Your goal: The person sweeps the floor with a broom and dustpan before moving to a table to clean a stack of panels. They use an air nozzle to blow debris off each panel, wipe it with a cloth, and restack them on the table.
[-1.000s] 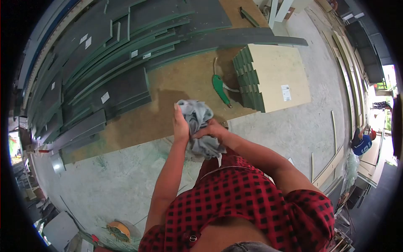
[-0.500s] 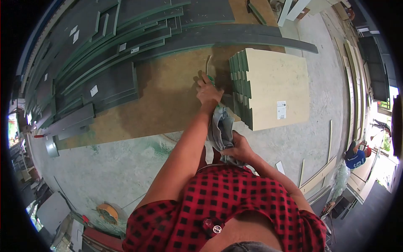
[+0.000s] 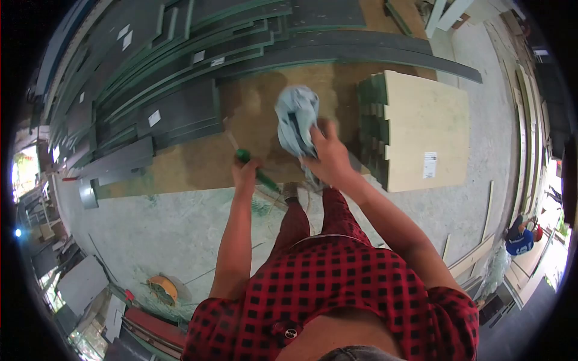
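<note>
crumpled grey cloth (image 3: 297, 120) bunched in right hand (image 3: 328, 157); left hand (image 3: 245, 174) grips slim green-handled tool (image 3: 257, 171).

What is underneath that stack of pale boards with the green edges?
The stack of pale green-edged boards rests partly on a brown sheet and partly on the grey concrete floor. Whatever lies directly beneath the stack is covered.
</note>
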Available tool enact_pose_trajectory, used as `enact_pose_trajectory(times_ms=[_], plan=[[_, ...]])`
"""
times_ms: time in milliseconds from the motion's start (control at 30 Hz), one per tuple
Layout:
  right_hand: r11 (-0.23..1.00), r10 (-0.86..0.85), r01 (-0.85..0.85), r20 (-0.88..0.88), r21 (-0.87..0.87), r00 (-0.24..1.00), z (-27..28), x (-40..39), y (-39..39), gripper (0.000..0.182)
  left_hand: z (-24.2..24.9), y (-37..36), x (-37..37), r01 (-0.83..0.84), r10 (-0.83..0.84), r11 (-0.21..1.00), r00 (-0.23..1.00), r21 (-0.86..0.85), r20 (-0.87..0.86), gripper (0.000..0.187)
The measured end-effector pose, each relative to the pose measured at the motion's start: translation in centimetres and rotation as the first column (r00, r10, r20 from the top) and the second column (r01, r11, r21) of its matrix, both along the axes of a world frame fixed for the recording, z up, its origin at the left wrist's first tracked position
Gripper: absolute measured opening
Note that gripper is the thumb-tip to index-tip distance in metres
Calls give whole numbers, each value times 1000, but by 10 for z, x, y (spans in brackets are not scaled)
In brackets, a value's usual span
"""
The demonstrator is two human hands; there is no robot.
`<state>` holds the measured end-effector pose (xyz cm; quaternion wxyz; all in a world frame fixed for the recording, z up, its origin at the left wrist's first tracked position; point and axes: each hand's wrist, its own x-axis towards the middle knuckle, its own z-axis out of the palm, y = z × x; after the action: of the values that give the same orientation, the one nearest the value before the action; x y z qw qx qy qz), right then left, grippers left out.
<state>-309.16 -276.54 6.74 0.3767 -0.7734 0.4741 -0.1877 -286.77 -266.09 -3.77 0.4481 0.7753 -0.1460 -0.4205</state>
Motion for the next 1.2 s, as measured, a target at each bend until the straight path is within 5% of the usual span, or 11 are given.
enact_pose_trajectory(times_ms=[33,233,300,433,633,767,833,933,967,1033,1200], plan=[[997,11,-10,13,-80,1000,-10,24,-11,68,25,20,14,-90,91,996,992,19,-93,38],[996,65,-51,-196,76,978,-68,176,-59,65,52,178,69,-277,277,952,961,126,24,47],[944,205,-277,-337,-180,919,-105,216,-57,57,55,223,66,-337,343,925,939,176,-4,51],[856,344,-506,-611,-108,713,-118,244,-63,47,62,269,54,-396,437,855,898,335,-54,50],[956,210,-293,-730,13,651,-110,180,-118,42,65,294,68,-388,458,844,880,370,-123,48],[994,-91,105,-733,-27,674,-120,88,-136,47,63,299,99,-385,419,904,886,184,-201,48],[915,-357,395,-612,-78,706,-123,47,-128,48,66,291,113,-387,421,902,886,190,-196,48],[867,-241,475,-705,152,666,-144,5,-118,52,66,277,129,-334,358,931,916,149,-184,50],[858,-250,491,-711,151,657,-150,-4,-99,52,66,271,133,-317,343,936,920,155,-189,50],[919,-370,377,-572,-113,732,-142,-14,-39,55,65,256,140,-277,304,951,916,135,-261,50],[989,45,67,-703,131,710,-94,-61,77,54,60,224,151,-188,212,977,913,101,-348,47]])
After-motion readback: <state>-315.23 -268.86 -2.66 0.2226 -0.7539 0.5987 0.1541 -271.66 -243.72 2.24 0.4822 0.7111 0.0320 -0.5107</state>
